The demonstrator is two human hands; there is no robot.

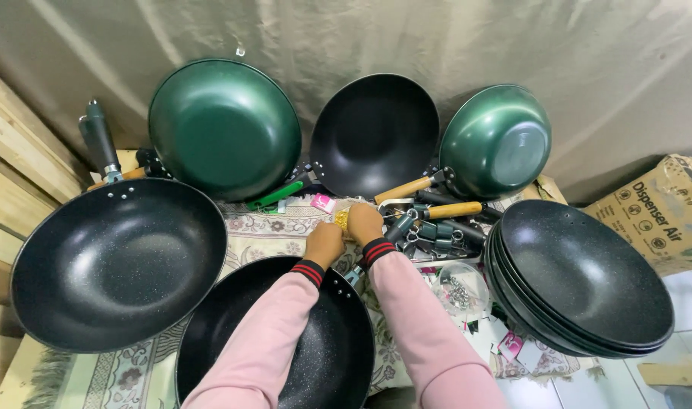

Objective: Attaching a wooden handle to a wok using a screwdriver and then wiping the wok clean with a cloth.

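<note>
Yellow small object [341, 220] sits pinched between curled fingers of left hand [325, 244] and right hand [363, 223]

A small yellow-gold object [341, 220], mostly hidden, sits pinched between both hands at twelve o'clock of the nearest black wok [274, 348]. That wok lies upright, its speckled bowl facing up.

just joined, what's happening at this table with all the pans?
A person in pink sleeves has both hands over a patterned cloth. The left hand and right hand are closed around a small yellow object; what it is can't be told. A black speckled wok lies under the forearms. Beside the right hand lies a pile of loose pan handles, and a stack of black woks sits on the right.
</note>
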